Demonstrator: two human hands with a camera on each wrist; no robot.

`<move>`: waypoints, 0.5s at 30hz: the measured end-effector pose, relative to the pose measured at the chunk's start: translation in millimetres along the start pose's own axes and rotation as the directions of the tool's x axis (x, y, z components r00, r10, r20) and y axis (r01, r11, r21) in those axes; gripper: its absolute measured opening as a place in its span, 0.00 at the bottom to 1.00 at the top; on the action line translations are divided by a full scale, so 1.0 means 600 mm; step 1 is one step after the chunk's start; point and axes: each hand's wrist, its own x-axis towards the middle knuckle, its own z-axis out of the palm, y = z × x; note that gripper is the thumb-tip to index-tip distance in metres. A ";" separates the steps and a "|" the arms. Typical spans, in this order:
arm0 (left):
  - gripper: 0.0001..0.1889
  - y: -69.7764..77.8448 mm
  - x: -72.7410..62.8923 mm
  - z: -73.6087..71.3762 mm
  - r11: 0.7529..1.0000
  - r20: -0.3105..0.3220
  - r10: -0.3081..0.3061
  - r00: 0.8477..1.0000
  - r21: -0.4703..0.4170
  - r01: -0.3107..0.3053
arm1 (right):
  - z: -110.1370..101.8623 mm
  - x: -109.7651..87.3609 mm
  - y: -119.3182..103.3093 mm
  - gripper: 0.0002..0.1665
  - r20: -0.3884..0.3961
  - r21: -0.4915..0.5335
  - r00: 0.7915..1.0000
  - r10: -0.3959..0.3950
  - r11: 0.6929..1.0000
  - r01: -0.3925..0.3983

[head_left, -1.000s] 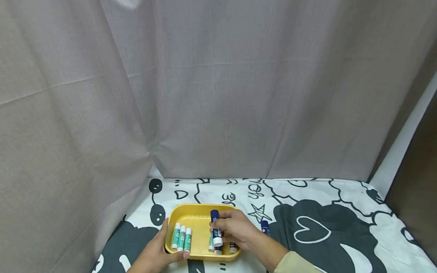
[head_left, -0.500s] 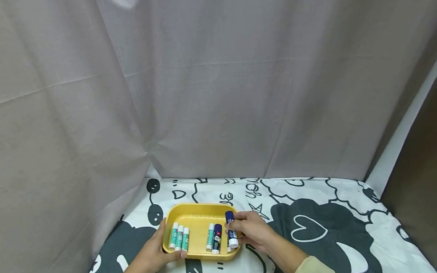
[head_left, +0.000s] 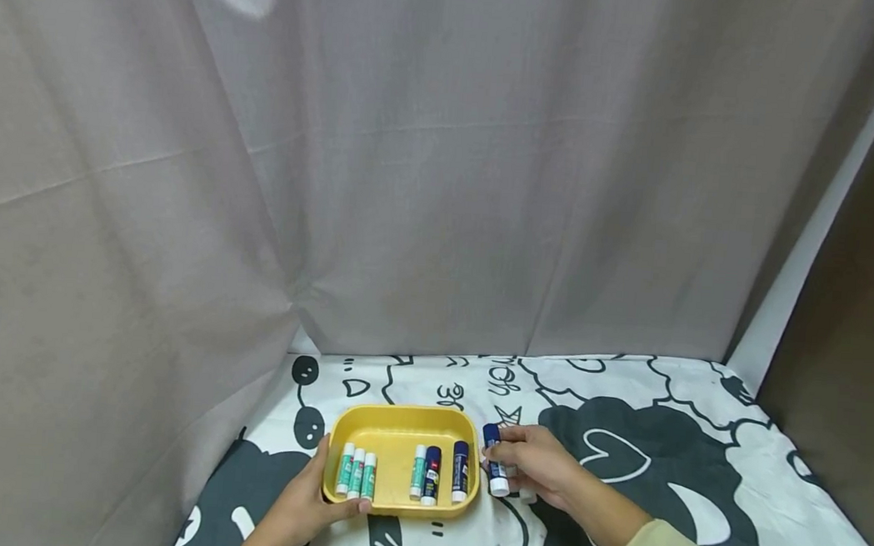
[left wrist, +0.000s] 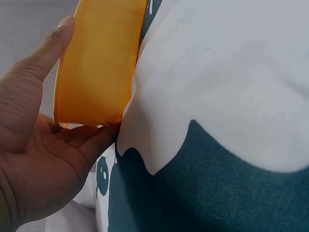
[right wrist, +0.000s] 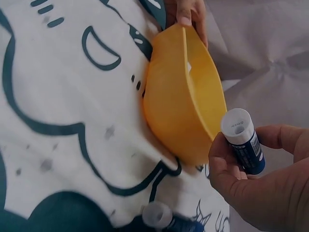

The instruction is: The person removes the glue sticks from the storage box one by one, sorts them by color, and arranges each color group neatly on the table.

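My left hand (head_left: pixel 298 502) grips the left end of a yellow tray (head_left: pixel 398 510), thumb at the near rim; the left wrist view has its fingers around the tray's end. Between thumb and fingers, my right hand (head_left: pixel 549 468) pinches a dark blue glue stick (right wrist: pixel 248 150) with a white base, just beyond the tray's right rim. Three green-and-white glue sticks (head_left: pixel 357 473) lie side by side at the tray's left. Toward its right are another green one (head_left: pixel 418 472), a dark blue one (head_left: pixel 431 476) touching or close beside it, and a separate dark blue one (head_left: pixel 460 472).
Another blue glue stick with a white end (right wrist: pixel 159 215) lies on the patterned black-and-white cloth (head_left: pixel 623 418), below my right hand in the right wrist view. A grey curtain (head_left: pixel 442 181) hangs behind, and a brown panel (head_left: pixel 854 332) stands at the right.
My right hand has moved rightward with the blue glue stick, from over the tray to outside its right rim. The glue sticks at the tray's right are now uncovered. My left hand keeps its grip.
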 end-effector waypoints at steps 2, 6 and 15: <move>0.79 0.001 0.002 -0.001 1.000 0.000 -0.003 1.000 0.000 0.003 | -0.009 0.001 0.004 0.40 -0.013 -0.016 1.000 0.003 1.000 -0.004; 0.79 0.001 0.003 -0.001 1.000 0.005 -0.007 1.000 -0.006 0.007 | -0.028 0.001 0.014 0.43 -0.033 -0.035 0.999 0.008 0.999 -0.009; 0.79 0.002 0.002 0.001 1.000 0.011 -0.012 1.000 -0.009 0.012 | -0.064 0.002 0.047 0.39 -0.060 -0.029 0.998 -0.020 0.999 0.018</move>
